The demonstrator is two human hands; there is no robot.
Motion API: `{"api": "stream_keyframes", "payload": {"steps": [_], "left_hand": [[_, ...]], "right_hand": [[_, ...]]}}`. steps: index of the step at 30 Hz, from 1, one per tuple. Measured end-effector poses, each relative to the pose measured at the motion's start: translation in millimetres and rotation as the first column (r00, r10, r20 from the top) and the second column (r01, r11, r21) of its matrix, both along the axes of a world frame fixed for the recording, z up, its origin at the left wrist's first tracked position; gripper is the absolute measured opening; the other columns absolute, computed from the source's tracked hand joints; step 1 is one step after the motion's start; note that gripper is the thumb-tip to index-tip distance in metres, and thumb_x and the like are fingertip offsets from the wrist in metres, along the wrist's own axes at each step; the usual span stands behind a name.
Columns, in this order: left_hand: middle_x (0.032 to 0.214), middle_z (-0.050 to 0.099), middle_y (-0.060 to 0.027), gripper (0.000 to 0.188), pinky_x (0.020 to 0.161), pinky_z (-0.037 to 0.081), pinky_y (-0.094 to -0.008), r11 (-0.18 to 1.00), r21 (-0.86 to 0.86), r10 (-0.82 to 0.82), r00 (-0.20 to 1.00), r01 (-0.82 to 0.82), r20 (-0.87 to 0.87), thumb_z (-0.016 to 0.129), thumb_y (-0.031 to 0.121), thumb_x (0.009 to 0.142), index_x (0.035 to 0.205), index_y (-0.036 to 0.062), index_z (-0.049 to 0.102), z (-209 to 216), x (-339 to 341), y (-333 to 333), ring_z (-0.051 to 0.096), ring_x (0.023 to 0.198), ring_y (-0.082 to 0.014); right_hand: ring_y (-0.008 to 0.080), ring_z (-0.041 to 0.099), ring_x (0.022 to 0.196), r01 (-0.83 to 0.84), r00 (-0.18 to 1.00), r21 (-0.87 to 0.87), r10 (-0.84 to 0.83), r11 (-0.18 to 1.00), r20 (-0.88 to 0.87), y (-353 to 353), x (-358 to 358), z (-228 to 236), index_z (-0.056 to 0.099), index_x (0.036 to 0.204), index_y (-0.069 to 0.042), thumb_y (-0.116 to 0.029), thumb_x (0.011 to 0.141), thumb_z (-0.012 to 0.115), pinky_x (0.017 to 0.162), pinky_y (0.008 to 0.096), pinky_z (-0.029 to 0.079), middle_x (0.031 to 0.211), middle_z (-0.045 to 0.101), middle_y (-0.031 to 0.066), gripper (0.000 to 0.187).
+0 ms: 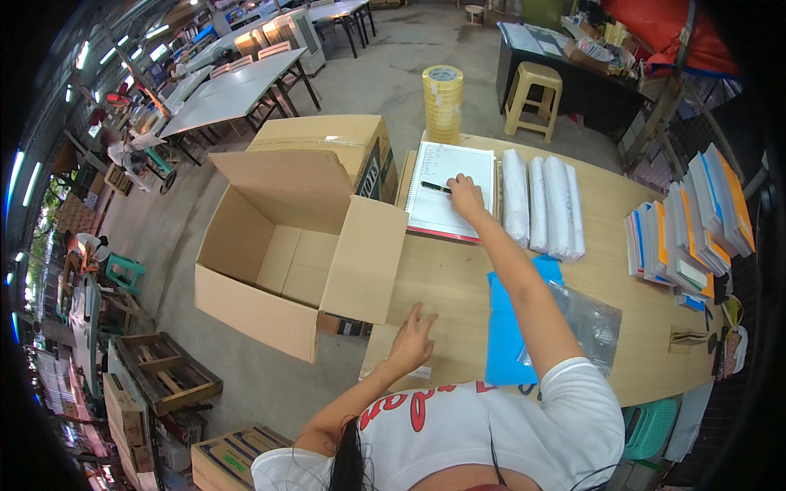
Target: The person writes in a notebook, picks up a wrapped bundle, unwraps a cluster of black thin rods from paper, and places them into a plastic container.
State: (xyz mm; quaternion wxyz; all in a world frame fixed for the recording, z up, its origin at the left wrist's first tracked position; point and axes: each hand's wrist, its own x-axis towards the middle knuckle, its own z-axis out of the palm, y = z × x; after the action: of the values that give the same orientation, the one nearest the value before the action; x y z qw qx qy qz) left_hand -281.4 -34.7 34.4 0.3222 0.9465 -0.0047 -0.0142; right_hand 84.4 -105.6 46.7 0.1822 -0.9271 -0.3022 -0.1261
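Note:
My right hand (467,199) is over an open gridded notebook (449,214) at the table's far side. Its fingers are curled together at one end of a black pen (435,186), which points left across the page. A few written lines show at the top of the page. My left hand (412,342) is at the table's near left edge, fingers apart and nothing in it. Beside it stands an open, empty cardboard box (307,254) with its flaps folded out. Below my right forearm lie a blue plastic sheet (505,327) and a clear plastic bag (594,327).
White wrapped rolls (560,204) lie right of the notebook. A tall stack of yellow tape rolls (443,102) stands behind it. Piles of white, blue and orange bundles (684,229) line the table's right side. Behind the open box is a closed carton (327,135). A stool (534,98) stands beyond.

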Motion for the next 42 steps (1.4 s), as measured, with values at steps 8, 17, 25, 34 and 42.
{"api": "stream_keyframes", "payload": {"steps": [8,17,25,34,42], "left_hand": [[0.150,0.017,-0.0267,0.065,0.100,0.042,-0.0489,1.000,0.004,-0.018,0.997,0.018,-0.074,0.067,0.011,0.074,0.135,0.0118,0.045,-26,-2,-8,0.043,0.121,-0.0469],[0.153,0.000,-0.0321,0.099,0.102,0.023,-0.0691,0.949,0.315,0.093,0.956,-0.001,-0.278,0.075,0.030,0.067,0.149,0.0084,0.022,-78,-50,2,0.019,0.140,-0.0454],[0.154,-0.009,-0.0304,0.077,0.101,0.018,-0.0736,0.948,0.285,-0.025,0.923,0.144,-0.383,0.048,0.036,0.090,0.152,0.0153,0.008,-56,-50,8,0.002,0.144,-0.0432],[0.155,-0.016,-0.0254,0.125,0.108,0.002,-0.0664,0.992,0.114,-0.006,0.929,0.052,-0.369,0.076,0.053,0.063,0.153,0.0151,-0.001,-68,-59,11,-0.011,0.145,-0.0379],[0.155,-0.013,-0.0257,0.121,0.108,0.003,-0.0672,0.982,0.189,0.052,0.921,0.024,-0.385,0.076,0.053,0.065,0.153,0.0165,0.001,-61,-54,5,-0.008,0.145,-0.0384]], "right_hand": [[0.0426,0.053,0.097,-0.040,0.995,0.199,0.021,0.979,0.099,-12,50,-70,0.060,0.090,0.000,-0.005,0.078,0.054,0.087,0.0519,0.043,0.100,0.059,0.0238,0.013],[0.0380,0.056,0.101,0.002,0.989,-0.182,-0.028,0.983,-0.142,17,21,-23,0.053,0.101,-0.003,-0.016,0.084,0.066,0.083,0.0520,0.047,0.104,0.058,0.0178,0.025],[0.0392,0.058,0.101,-0.020,0.980,-0.268,-0.033,0.963,-0.194,12,34,-20,0.053,0.104,-0.003,-0.015,0.084,0.065,0.083,0.0533,0.048,0.107,0.059,0.0186,0.026],[0.0388,0.056,0.107,-0.009,0.969,-0.321,-0.071,0.947,-0.238,17,27,-19,0.051,0.108,-0.002,-0.016,0.086,0.063,0.087,0.0552,0.047,0.111,0.057,0.0195,0.028],[0.0398,0.055,0.107,-0.054,0.968,-0.310,-0.026,0.949,-0.248,8,36,-26,0.053,0.105,-0.003,-0.016,0.086,0.063,0.086,0.0549,0.046,0.111,0.057,0.0200,0.025]]}}
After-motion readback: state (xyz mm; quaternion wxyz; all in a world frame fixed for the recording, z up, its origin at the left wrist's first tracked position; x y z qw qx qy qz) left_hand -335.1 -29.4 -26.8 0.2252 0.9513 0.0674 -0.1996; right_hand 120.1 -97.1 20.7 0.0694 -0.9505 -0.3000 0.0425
